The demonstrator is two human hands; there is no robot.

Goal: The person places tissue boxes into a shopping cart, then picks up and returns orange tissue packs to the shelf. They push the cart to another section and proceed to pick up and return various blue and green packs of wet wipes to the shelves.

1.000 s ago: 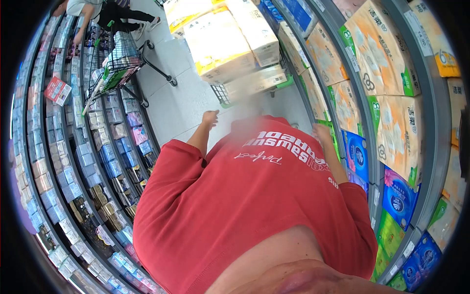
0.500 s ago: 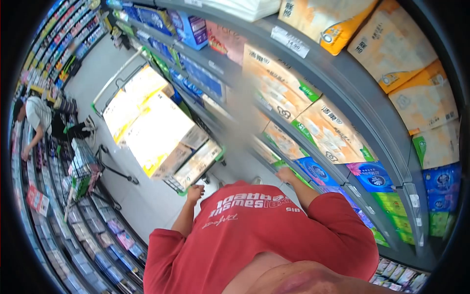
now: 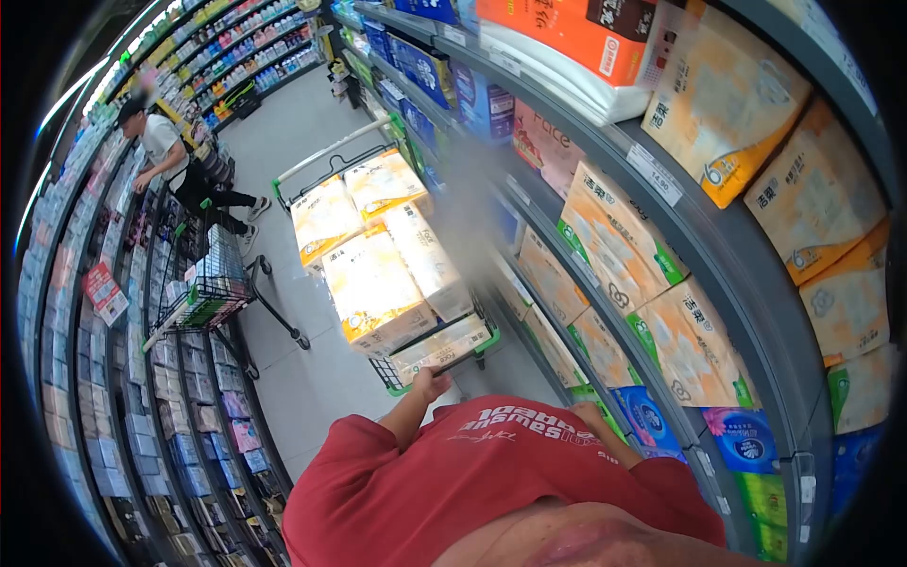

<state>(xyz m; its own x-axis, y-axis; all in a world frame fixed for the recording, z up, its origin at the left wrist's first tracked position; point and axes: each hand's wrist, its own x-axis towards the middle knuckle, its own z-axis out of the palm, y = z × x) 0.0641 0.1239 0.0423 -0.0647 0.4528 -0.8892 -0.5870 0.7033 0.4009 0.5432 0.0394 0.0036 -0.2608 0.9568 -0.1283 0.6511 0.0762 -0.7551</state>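
My left hand is closed at the near rim of a shopping cart, its fingers curled over the edge. Tissue packs in white, cream and yellow wrapping are stacked in the cart, some washed out by glare. A flatter tissue pack stands at the cart's near end, just beyond my left hand. My right hand hangs low beside the right-hand shelf, nearest to the tissue packs there. Its fingers are too poorly seen to judge their pose.
Shelves of tissue packs line the right side, with price labels along the edges. On the left, a person reaches toward the shelf beside another cart. A red sign sticks out there. Grey floor runs between.
The view has turned, so the cart and both shelves sit differently in it. My left hand now overlaps the cart's near rim. My right hand appears lower, closer to my shirt.
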